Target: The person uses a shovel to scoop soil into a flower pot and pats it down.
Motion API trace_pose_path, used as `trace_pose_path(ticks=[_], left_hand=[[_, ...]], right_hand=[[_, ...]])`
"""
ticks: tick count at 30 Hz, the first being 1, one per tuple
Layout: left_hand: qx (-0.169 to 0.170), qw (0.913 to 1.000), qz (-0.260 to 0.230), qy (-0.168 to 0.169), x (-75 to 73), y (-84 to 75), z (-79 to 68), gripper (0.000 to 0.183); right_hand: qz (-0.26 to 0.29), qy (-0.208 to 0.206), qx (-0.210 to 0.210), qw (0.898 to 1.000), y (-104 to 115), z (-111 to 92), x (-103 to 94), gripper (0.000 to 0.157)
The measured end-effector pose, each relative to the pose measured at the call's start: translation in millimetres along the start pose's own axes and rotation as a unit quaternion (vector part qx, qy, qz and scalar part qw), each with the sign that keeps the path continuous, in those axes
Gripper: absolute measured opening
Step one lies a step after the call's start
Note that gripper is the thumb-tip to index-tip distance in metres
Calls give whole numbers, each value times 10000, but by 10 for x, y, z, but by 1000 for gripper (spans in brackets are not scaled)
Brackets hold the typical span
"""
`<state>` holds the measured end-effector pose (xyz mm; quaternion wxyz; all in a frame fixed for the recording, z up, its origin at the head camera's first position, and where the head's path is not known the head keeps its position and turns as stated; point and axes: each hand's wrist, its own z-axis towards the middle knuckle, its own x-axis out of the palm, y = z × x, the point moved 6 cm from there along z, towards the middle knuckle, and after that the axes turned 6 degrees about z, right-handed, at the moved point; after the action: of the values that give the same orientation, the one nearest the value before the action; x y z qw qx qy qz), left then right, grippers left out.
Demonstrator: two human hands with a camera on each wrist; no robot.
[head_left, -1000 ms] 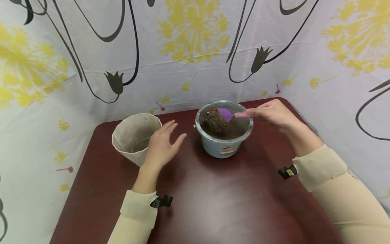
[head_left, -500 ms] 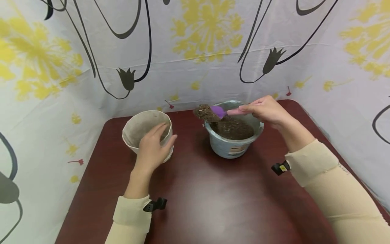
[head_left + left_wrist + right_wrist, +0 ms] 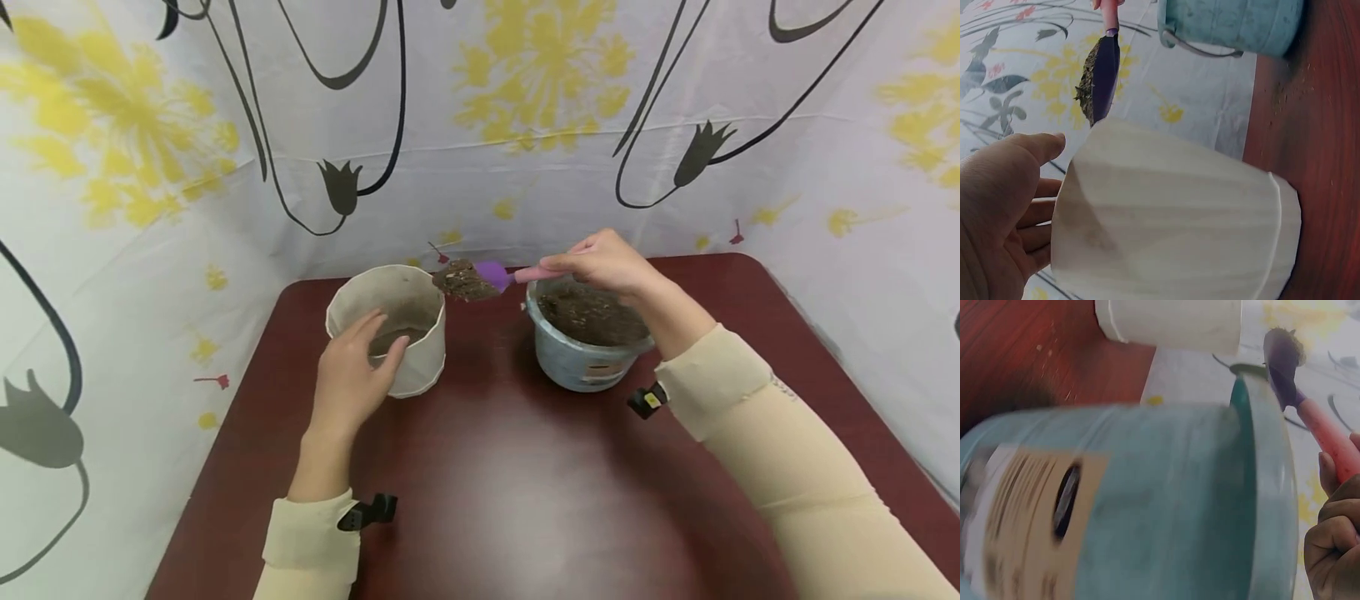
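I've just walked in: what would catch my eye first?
The purple scoop probably stands out first, heaped with brown soil, held up in the right hand between the white pot and the blue bucket. Big yellow flowers come next, on the pale backdrop behind the red table.

white pot (image 3: pixel 418 360): upright | blue bucket (image 3: pixel 564 360): upright, soil (image 3: pixel 588 317) inside | purple scoop (image 3: pixel 493 276): soil-heaped, near white pot's rim
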<state>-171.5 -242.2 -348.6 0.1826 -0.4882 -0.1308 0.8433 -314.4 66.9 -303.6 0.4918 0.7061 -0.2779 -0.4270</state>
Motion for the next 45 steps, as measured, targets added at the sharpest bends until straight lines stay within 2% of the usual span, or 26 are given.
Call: trace_pose_path(ticks=[3, 9, 13, 16, 17, 19, 23, 28, 30, 32, 33, 39, 45], left_hand=[[-46, 9999, 84, -73, -31, 63, -48, 46], [-137, 9992, 170, -326, -87, 180, -137, 44], [-134, 9984, 250, -484, -137, 229, -184, 43], [-143, 9980, 318, -530, -144, 265, -206, 41], [-152, 9979, 329, -538, -139, 275, -211, 42], [-175, 9977, 349, -557, -128, 294, -223, 42], [-195, 9975, 317, -602, -125, 313, -239, 43], [-233, 9974, 273, -631, -137, 322, -241, 42], [-267, 9973, 260, -625, -141, 333, -246, 42], [-262, 9974, 265, -611, -138, 318, -240, 42], [-257, 9974, 271, -609, -137, 310, -236, 42], [-127, 9969, 403, -669, -122, 249, -198, 42], [96, 9969, 394, -670, -42, 182, -128, 43]], right_hand=[[83, 72, -41, 9999, 54, 78, 120, 35], [-102, -134, -160, 9997, 158, 240, 374, 29], [-570, -340, -305, 9973, 232, 303, 611, 26], [-1181, -507, -726, 9890, 283, 294, 785, 29], [-1487, -565, -1003, 9822, 302, 280, 829, 30], [-2126, -731, -1570, 9617, 337, 235, 905, 31], [-3196, -1109, -2713, 9011, 391, 123, 1001, 34], [-3750, -1401, -3677, 8394, 435, 9, 1068, 37], [-3825, -1437, -3863, 8269, 440, -16, 1086, 37], [-3804, -1495, -3871, 8265, 424, -34, 1065, 35], [-3735, -1535, -3826, 8310, 417, -40, 1046, 32], [-3041, -1769, -3357, 8738, 393, -62, 870, 24], [-2228, -1912, -2919, 9103, 374, -107, 648, 25]])
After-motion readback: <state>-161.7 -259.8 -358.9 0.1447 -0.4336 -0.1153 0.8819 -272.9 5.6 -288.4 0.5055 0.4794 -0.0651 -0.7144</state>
